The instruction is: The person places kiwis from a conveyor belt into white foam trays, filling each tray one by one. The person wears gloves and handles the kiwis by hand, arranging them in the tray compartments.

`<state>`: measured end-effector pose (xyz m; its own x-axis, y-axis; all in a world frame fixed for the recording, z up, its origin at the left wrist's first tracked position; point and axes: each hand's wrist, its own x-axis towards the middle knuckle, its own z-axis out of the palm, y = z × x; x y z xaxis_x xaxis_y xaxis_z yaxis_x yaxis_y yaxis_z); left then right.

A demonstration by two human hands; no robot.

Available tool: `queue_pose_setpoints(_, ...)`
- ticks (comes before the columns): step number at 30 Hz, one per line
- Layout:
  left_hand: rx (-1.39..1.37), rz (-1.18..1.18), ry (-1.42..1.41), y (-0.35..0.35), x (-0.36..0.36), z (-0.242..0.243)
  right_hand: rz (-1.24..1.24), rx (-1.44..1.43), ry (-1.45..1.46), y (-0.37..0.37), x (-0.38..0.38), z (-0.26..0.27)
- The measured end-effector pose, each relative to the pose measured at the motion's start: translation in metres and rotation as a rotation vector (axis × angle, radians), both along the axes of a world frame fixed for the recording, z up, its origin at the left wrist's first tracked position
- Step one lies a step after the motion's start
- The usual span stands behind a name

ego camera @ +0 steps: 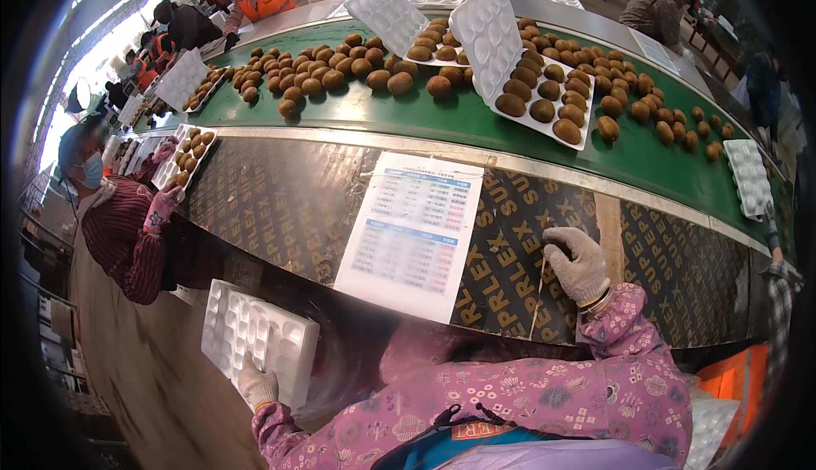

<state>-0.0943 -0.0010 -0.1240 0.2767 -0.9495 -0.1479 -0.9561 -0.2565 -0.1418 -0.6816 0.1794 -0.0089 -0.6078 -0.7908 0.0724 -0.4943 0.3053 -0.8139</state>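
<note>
My left hand (258,384), in a pale knit glove, lies against a stack of white moulded foam trays (255,330) at the lower left; a finger reaches over the top tray. Whether it grips the stack is hidden. My right hand (577,263), gloved too, rests on the dark printed plywood ledge (510,279) with fingers slightly curled and nothing in them. A printed sheet (411,234) lies to its left. Beyond the ledge, a kiwifruit tray (548,103) with a raised lid half stands on the green conveyor belt (357,110).
Loose kiwifruit (331,78) cover much of the belt. Another filled tray (440,49) stands farther back, and a white tray (749,173) lies at the right. A co-worker (127,215) at the left holds a filled tray (191,157). Other people stand across the belt.
</note>
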Motion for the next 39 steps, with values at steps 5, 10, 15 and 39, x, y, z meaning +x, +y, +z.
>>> queue_pose_setpoints(5,-0.714,-0.191,0.217,-0.009,0.051,0.042,0.003,-0.092,-0.055,0.007,-0.002,-0.011)
queue_pose_setpoints(10,-1.105,-0.581,0.172,0.012,-0.117,0.121,-0.03,-0.167,-0.019,0.008,-0.001,-0.017)
queue_pose_setpoints(15,-0.222,-1.044,0.583,0.031,-0.275,0.129,-0.016,-0.229,-0.042,0.008,-0.001,-0.022)
queue_pose_setpoints(39,0.158,-1.395,0.085,-0.031,-0.436,0.119,0.45,0.166,0.759,0.036,-0.051,-0.017)
